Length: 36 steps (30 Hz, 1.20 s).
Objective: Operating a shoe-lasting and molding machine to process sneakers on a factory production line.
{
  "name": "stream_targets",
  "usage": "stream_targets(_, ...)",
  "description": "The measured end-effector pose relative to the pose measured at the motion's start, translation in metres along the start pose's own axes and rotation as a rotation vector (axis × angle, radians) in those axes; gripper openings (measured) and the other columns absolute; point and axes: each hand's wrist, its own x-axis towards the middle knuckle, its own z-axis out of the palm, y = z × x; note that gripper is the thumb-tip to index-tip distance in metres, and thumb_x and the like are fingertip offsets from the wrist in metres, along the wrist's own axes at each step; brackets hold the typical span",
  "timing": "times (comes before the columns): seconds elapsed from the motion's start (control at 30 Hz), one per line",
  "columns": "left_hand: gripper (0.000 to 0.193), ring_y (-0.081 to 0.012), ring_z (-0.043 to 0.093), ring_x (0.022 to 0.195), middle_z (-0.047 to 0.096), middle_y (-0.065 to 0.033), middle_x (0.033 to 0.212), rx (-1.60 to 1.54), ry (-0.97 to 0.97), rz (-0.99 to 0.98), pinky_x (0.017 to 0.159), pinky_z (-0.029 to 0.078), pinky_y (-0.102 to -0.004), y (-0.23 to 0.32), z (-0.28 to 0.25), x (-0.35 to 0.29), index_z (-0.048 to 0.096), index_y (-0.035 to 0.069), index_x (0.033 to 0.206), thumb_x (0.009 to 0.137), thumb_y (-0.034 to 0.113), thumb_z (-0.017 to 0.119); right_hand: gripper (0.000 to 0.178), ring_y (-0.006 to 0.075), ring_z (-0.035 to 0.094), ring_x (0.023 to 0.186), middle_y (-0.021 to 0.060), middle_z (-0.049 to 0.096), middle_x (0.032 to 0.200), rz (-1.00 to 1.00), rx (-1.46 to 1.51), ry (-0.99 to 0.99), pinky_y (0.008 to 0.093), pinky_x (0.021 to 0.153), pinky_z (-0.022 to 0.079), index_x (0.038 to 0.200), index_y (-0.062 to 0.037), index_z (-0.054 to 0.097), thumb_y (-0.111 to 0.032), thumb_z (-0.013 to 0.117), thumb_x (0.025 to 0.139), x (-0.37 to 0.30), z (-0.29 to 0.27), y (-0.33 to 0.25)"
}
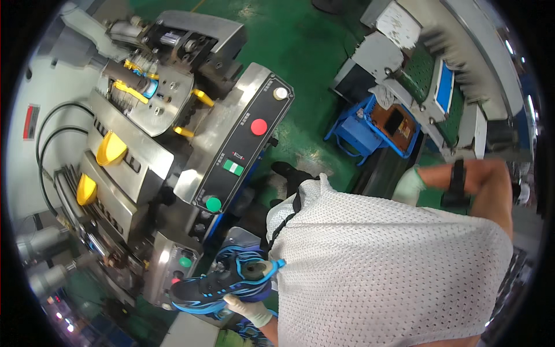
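My left hand [248, 309], in a white glove, grips a black and blue sneaker [211, 287] by its side. The thumb lies along the edge of the sole, and the other fingers are hidden under the shoe. A bright blue pull tab stands out at its heel, close to my shirt. Over to the right, my right hand [409, 186] wears a pale glove and hangs beside my body with the elbow bent. Its fingers are smeared and partly hidden behind the white mesh shirt [381, 260], so their pose does not show.
A metal machine with yellow parts [111, 148] fills the left side. Its control panel [245, 139] has red, green and white buttons. A smaller button box [173, 266] sits near the sneaker. Beyond my right hand stand a blue stool with a brown-lined tray [378, 124] and a conveyor-like machine [425, 87].
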Motion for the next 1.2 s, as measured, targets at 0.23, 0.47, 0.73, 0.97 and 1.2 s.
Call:
stream_targets(0.23,0.063,-0.0255,0.055,0.127,0.055,-0.0115,0.142,-0.217,0.077,-0.092,0.111,0.045,-0.0435,-0.025,-0.003,-0.002,0.048,0.006,0.145,0.1,0.05,0.057,0.058,0.0262,0.068,0.109,0.0167,0.07,0.12,0.107,-0.118,-0.045,0.0392,0.093,0.057,0.134,0.0039,0.058,-0.04,0.066,0.096,-0.016,0.013,0.0)
stream_targets(0.47,0.06,-0.0225,0.061,0.116,0.059,-0.0091,0.134,-0.096,0.024,0.03,0.103,0.05,-0.04,-0.037,0.005,0.006,0.047,0.001,0.144,0.099,0.038,0.062,0.058,0.026,0.068,0.11,0.0162,0.07,0.121,0.115,-0.241,0.053,0.039,0.094,0.056,0.134,0.0036,0.058,-0.04,0.065,0.096,0.004,0.029,0.004)
stream_targets(0.73,0.076,-0.0221,0.06,0.115,0.057,-0.0113,0.133,0.036,0.097,0.145,0.101,0.049,-0.0391,-0.026,0.017,0.007,0.046,-0.001,0.142,0.088,0.044,0.075,0.057,0.0257,0.067,0.11,0.0156,0.07,0.121,0.107,-0.401,0.195,0.0389,0.095,0.055,0.134,0.0033,0.058,-0.039,0.065,0.097,0.018,0.01,0.009)
stream_targets(0.97,0.069,-0.0221,0.056,0.118,0.057,-0.0103,0.133,-0.018,0.132,0.091,0.106,0.043,-0.0399,-0.03,0.023,0.008,0.051,-0.003,0.138,0.084,0.033,0.075,0.057,0.0254,0.067,0.111,0.0151,0.07,0.121,-0.006,-0.739,0.358,0.0387,0.096,0.055,0.135,0.0031,0.059,-0.039,0.065,0.097,0.06,-0.145,0.006)
stream_targets(1.2,0.058,-0.0181,0.059,0.111,0.062,-0.0055,0.125,-0.048,0.189,0.169,0.1,0.047,-0.0367,-0.043,0.02,0.012,0.056,0.002,0.133,0.084,0.029,0.074,0.056,0.0251,0.067,0.111,0.0146,0.07,0.121,-0.085,-0.889,0.554,0.0386,0.097,0.054,0.135,0.0028,0.059,-0.038,0.064,0.097,0.074,-0.179,0.004)
